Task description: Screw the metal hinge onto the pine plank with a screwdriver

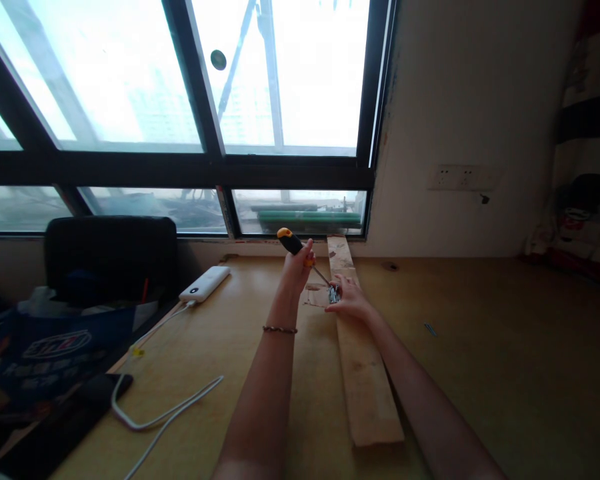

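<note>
My left hand point(298, 267) is closed round a screwdriver point(290, 241) with a black and orange handle. Its shaft slants down to the right, and the tip is at a small shiny metal fitting point(333, 294). That fitting lies over the left edge of a long wooden plank point(369, 383), and its exact kind is too small to make out. My right hand point(353, 299) rests on the plank, thumb and fingers closed on the fitting from the right. Just left of it a small flat wooden piece point(316, 295) sticks out beside the plank.
Small metal pieces point(431, 329) lie on the wooden table point(480, 387) to the right. On the left are a white power bank point(205, 284) and its white cable point(167, 417). A black chair point(111, 250) with a blue bag point(65, 353) stands beyond the table's left edge.
</note>
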Demonstrator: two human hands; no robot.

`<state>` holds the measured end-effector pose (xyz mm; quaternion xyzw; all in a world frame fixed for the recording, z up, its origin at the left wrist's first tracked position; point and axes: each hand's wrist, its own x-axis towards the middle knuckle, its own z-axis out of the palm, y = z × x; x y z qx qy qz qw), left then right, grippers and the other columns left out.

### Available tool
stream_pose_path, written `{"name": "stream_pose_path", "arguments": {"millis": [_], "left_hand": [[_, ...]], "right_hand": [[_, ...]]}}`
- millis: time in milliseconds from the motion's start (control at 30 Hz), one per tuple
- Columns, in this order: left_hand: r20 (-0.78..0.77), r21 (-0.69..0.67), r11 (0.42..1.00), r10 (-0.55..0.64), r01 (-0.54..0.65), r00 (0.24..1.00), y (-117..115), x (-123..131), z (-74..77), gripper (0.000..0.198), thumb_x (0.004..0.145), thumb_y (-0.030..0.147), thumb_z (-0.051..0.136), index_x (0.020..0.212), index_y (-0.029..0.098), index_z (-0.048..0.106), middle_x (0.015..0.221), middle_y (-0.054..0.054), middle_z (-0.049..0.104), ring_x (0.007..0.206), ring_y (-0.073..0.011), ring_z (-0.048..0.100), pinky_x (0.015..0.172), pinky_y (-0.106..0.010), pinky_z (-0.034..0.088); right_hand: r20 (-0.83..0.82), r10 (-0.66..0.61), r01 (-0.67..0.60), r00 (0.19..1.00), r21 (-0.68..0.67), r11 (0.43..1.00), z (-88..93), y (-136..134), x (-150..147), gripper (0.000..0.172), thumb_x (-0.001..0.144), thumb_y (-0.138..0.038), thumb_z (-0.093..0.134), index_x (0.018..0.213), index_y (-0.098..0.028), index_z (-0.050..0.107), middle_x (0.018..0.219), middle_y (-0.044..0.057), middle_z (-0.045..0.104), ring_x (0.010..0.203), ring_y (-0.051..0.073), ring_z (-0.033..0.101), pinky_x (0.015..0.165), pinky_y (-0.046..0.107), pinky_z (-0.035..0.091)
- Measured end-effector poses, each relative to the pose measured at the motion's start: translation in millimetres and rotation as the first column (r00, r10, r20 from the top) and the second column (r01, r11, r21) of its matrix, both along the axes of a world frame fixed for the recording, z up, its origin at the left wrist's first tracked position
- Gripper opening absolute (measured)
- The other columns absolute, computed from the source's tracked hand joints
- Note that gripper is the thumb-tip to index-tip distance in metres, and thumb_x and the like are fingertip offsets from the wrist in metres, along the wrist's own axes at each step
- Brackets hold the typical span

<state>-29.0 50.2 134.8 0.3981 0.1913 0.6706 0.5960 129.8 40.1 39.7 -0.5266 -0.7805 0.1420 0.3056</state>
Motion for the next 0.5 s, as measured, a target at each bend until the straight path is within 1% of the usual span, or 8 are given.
{"name": "stream_pose_path", "arguments": {"millis": [133, 333, 433, 500], "left_hand": [[-0.016, 0.000, 1.000, -0.005, 0.005, 1.000, -2, 2, 2.0, 0.035, 0.060, 0.031, 0.073, 0.062, 0.017, 0.041, 0.050, 0.007, 0.039, 0.047, -0.0047, 0.043, 0.045, -0.017, 0.033], [-0.052, -0.013, 0.999, 0.029, -0.029, 0.998, -2, 8, 1.7, 0.035, 0.058, 0.030, 0.074, 0.062, 0.017, 0.042, 0.049, 0.007, 0.040, 0.046, -0.0048, 0.043, 0.045, -0.017, 0.033], [-0.079, 0.022, 0.999, 0.048, -0.047, 0.996, -3, 12, 2.0, 0.033, 0.058, 0.029, 0.074, 0.061, 0.016, 0.043, 0.048, 0.007, 0.040, 0.046, -0.0047, 0.043, 0.047, -0.018, 0.034], [-0.118, 0.069, 0.995, 0.087, -0.079, 0.989, -5, 15, 2.4, 0.031, 0.058, 0.029, 0.073, 0.060, 0.016, 0.045, 0.048, 0.006, 0.042, 0.045, -0.0049, 0.043, 0.049, -0.019, 0.037]], "right_hand": [[0.003, 0.011, -0.011, 1.000, 0.008, 1.000, 1.4, -1, 0, 0.093, 0.042, -0.046, 0.077, 0.122, -0.018, 0.039, 0.114, 0.007, 0.056, 0.114, 0.026, 0.040, 0.092, 0.037, 0.034], [0.025, -0.006, 0.006, 1.000, -0.009, 1.000, 3.5, -2, 0, 0.090, 0.043, -0.046, 0.077, 0.120, -0.019, 0.041, 0.117, 0.009, 0.054, 0.115, 0.027, 0.040, 0.091, 0.037, 0.034], [0.024, -0.011, 0.011, 1.000, -0.003, 1.000, 3.6, -2, -1, 0.092, 0.043, -0.046, 0.077, 0.122, -0.018, 0.040, 0.116, 0.009, 0.054, 0.115, 0.027, 0.040, 0.091, 0.038, 0.034], [0.023, -0.010, 0.010, 1.000, 0.001, 1.000, 3.3, -2, -1, 0.093, 0.043, -0.047, 0.076, 0.122, -0.018, 0.039, 0.116, 0.010, 0.054, 0.115, 0.027, 0.040, 0.091, 0.038, 0.034]]}}
